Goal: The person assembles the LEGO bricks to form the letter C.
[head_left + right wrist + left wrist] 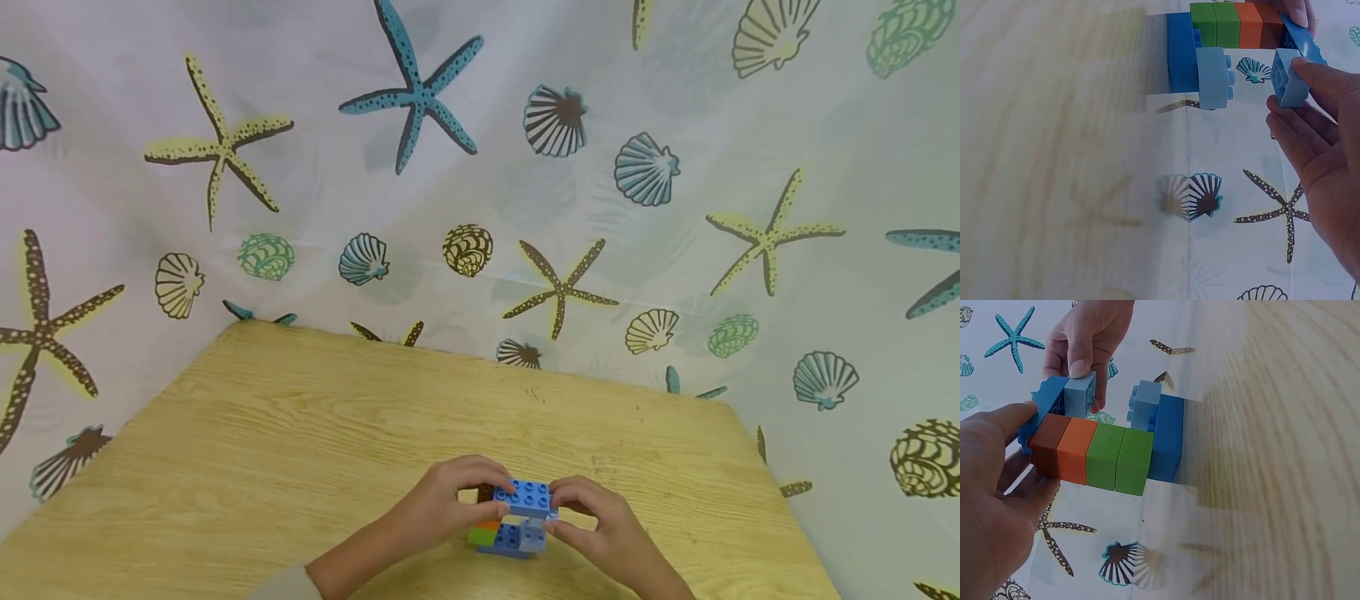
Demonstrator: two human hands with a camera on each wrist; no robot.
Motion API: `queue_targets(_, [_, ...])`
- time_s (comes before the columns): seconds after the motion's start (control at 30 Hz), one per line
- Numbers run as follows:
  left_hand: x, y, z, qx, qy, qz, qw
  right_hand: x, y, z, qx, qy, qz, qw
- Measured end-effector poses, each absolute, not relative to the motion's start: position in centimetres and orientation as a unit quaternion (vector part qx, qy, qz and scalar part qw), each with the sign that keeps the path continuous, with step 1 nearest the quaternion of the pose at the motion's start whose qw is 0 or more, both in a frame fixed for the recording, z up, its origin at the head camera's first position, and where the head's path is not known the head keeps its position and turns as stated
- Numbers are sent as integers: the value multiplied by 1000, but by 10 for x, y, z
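Observation:
A blue brick (506,540) lies flat on the table. From its left end rises a stack of two green bricks (1119,457), an orange brick (1076,450) and a brown brick (1049,439). On its right end sits a light blue brick (1212,78). My left hand (459,504) pinches a second long blue brick (528,495) at the top of the stack; this brick looks tilted in the right wrist view. Under its right end, my right hand (603,525) grips another light blue brick (1289,78), apart from the lower one. Whether the top brick is seated cannot be seen.
The wood-grain table (337,408) extends beyond and to both sides of the hands. A white cloth (315,192) printed with starfish and shells hangs behind the table and along its sides.

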State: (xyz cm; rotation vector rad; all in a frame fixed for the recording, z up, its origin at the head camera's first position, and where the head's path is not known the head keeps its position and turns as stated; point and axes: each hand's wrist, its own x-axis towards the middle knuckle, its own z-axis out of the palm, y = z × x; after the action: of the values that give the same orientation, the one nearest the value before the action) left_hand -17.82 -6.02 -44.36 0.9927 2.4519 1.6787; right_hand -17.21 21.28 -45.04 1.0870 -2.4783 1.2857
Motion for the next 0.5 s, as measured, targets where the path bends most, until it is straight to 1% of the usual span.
queue_targets(0.13, [-180, -59, -443, 315, 788, 529, 4, -174, 214, -449, 356, -814, 458, 32])
queue_targets(0.3, [-179, -60, -441, 305, 789, 534, 18, -175, 214, -447, 352, -797, 491, -5])
queue_targets(0.43, [-176, -65, -444, 298, 783, 546, 20, -175, 214, -448, 349, -792, 500, -13])
queue_targets(0.5, [-175, -69, -447, 296, 776, 557, 11, -174, 214, -448, 341, -793, 504, -21])
